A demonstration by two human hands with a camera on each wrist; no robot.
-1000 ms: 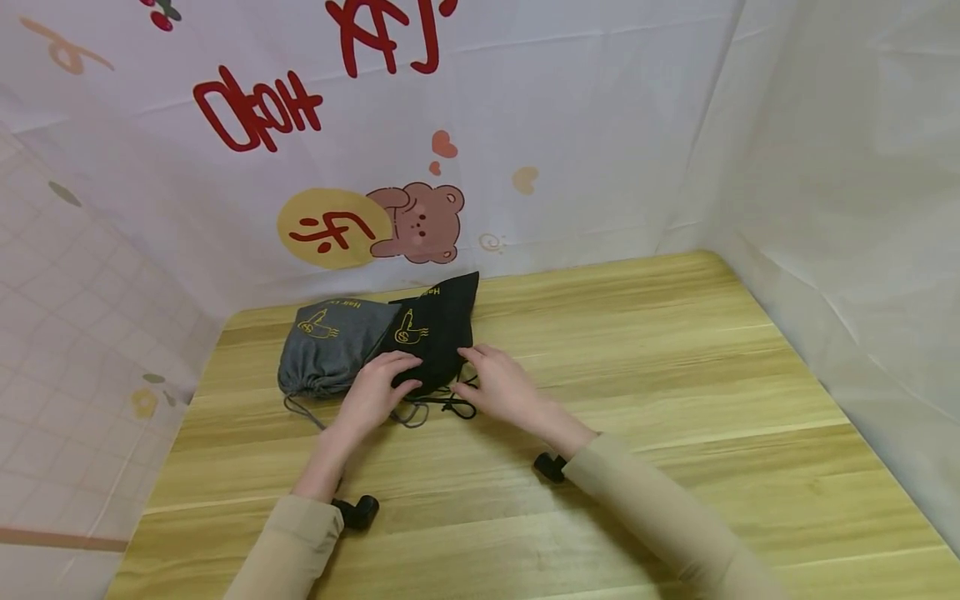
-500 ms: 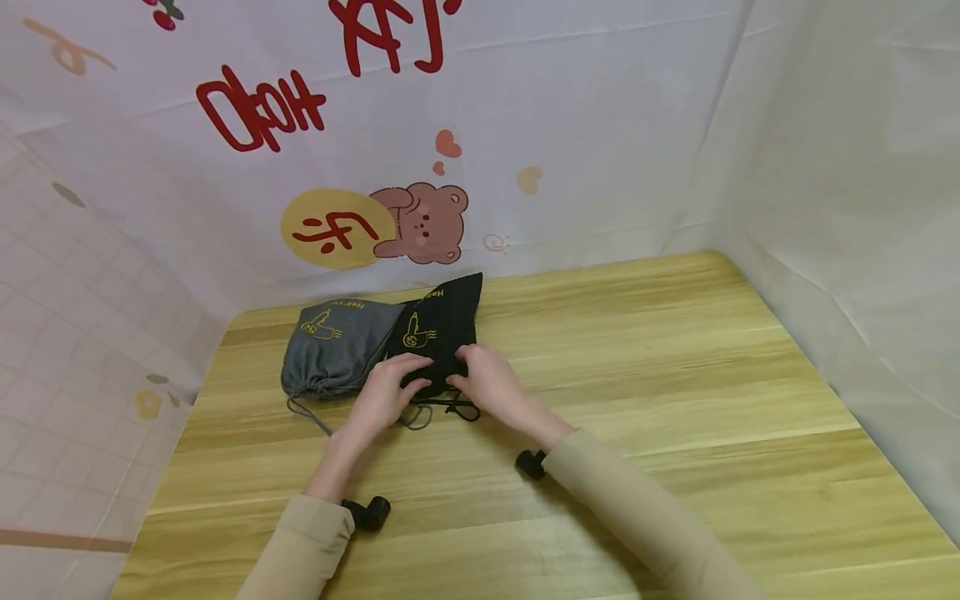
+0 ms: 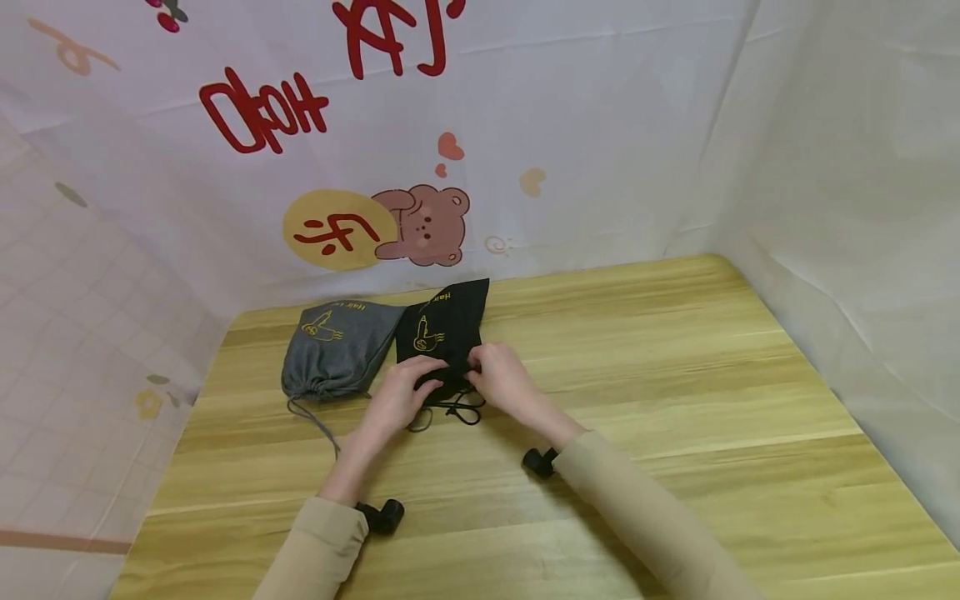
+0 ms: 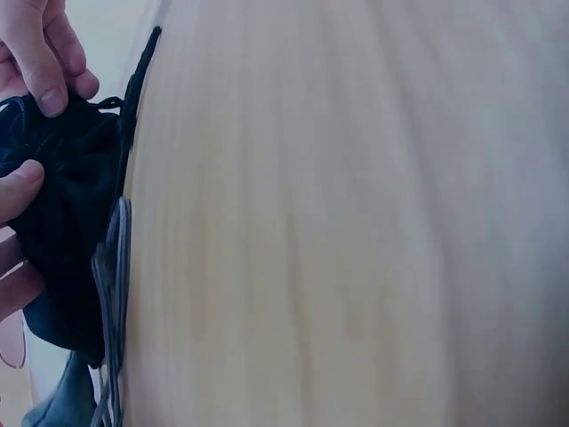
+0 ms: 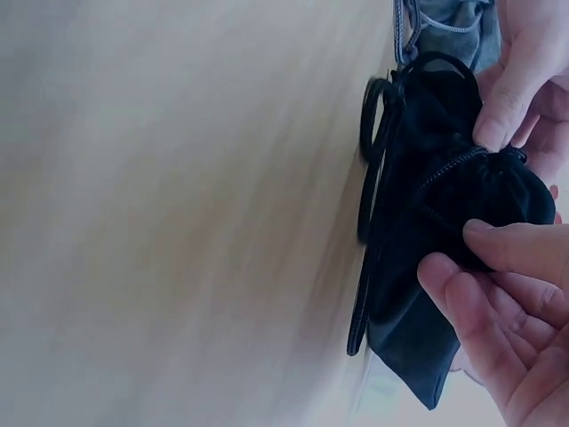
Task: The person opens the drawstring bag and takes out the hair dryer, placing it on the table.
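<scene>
A black drawstring pouch (image 3: 442, 333) with a yellow hair dryer print lies near the table's back edge. My left hand (image 3: 405, 396) grips its left side near the gathered mouth, thumb on the near face. On the opposite side, my right hand (image 3: 504, 379) pinches the cloth between thumb and fingers, as the right wrist view shows. Black cord (image 5: 378, 151) loops hang from the mouth onto the table. Immediately left of it lies a grey drawstring pouch (image 3: 337, 350) with the same print, its grey cord (image 4: 111, 276) trailing toward me.
The wooden table (image 3: 675, 375) reaches far to the right of the pouches. Behind it hangs a white printed cloth (image 3: 600, 150), with further cloth at both sides. Black wrist cameras (image 3: 386, 517) sit under the sleeves.
Both hands have closed on the black pouch. It has shifted slightly right, and its overlap with the grey pouch has shrunk. The grey pouch stays in place.
</scene>
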